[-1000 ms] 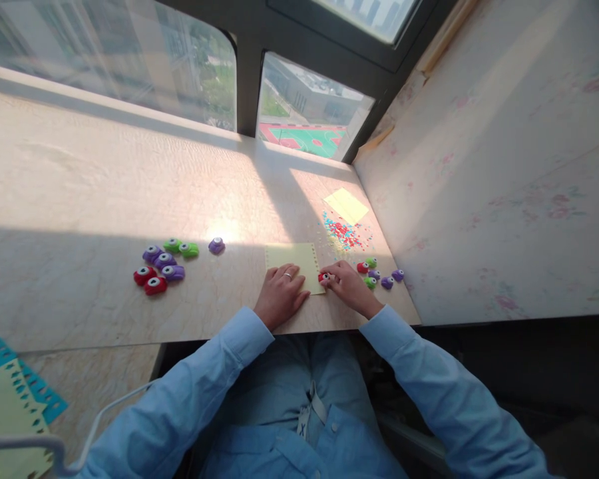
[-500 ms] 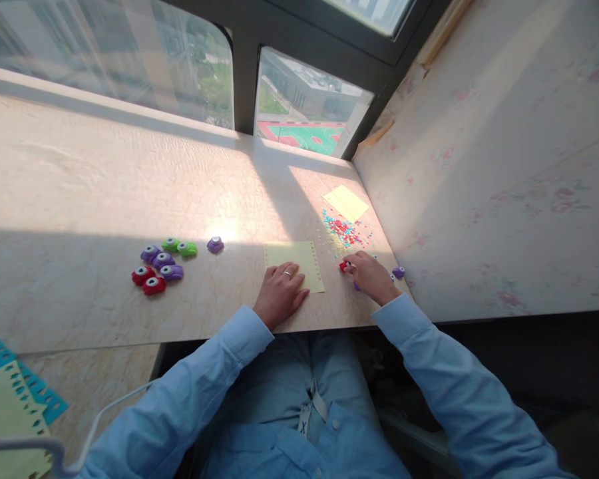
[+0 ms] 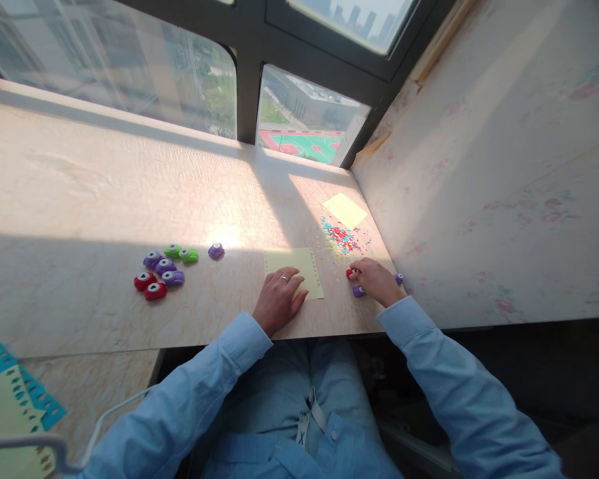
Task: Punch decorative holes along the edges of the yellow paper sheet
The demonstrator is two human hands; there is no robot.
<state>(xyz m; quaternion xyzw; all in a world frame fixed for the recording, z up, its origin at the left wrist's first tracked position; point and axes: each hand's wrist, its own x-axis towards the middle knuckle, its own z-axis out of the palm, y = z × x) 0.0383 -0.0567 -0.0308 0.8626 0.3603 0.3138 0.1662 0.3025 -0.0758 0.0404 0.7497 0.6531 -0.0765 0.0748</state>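
My left hand lies over the lower left of a pale yellow sheet of paper, fingers stretched out and a ring on one of them. Small punched holes run along the sheet's left and right edges. To the right, my right hand is closed on a small red craft punch at the table's right side. A purple craft punch sits just below that hand, and another purple punch shows beyond it by the wall.
Red, blue and yellow paper bits are scattered before a second yellow sheet. Several red, purple and green punches cluster at left, with one purple punch apart. Punched blue sheets and a white cable lie lower left.
My right hand has moved slightly right with the red craft punch, uncovering more of the purple punch below it. My left hand stays on the paper. The camera view has tilted up a little.
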